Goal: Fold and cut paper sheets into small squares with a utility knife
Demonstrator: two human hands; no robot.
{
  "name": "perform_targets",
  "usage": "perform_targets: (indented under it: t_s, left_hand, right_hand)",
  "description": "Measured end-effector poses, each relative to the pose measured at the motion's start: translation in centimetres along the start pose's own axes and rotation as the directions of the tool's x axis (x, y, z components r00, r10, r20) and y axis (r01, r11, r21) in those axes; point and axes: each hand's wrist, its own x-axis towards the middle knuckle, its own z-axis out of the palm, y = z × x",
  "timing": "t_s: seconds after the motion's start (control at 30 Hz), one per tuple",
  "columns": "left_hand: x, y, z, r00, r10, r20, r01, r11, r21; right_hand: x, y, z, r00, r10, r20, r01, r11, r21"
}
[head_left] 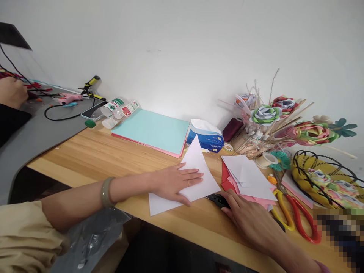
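My left hand lies flat with fingers spread on a folded sheet of white paper, which comes to a point at the top. A ring and a pale bangle are on that arm. Just right of the sheet, my right hand is closed over a black utility knife resting low on the table. The knife's tip reaches the paper's lower right edge; my fingers partly cover its body. Beyond the right hand lies a pile of white paper pieces with pink and red ones underneath.
Scissors with red and yellow handles lie at right, near a yellow basket of paper flowers. Behind are a tissue pack, light-blue paper sheets, plastic bottles and a flower bunch. Another person's hand is far left.
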Motion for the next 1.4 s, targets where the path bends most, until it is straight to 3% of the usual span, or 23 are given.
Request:
perform_targets:
  t_s: [0.13,0.37,1.4]
  left_hand:
    - [0.01,0.0,0.07,0.999,0.022,-0.029,-0.021,0.999,0.026]
    - [0.01,0.17,-0.27,1.0,0.017,0.017,-0.018,0.997,0.077]
    - [0.01,0.08,-0.13,1.0,0.02,0.004,-0.02,0.994,0.104]
  right_hand:
    - [0.13,-0.04,0.17,0.999,-0.033,-0.034,0.031,0.999,-0.044]
    - [0.25,-0.04,0.21,0.988,-0.098,-0.118,0.086,0.991,-0.106]
    - [0.2,-0.77,-0.22,0.989,-0.109,-0.099,0.102,0.992,-0.072]
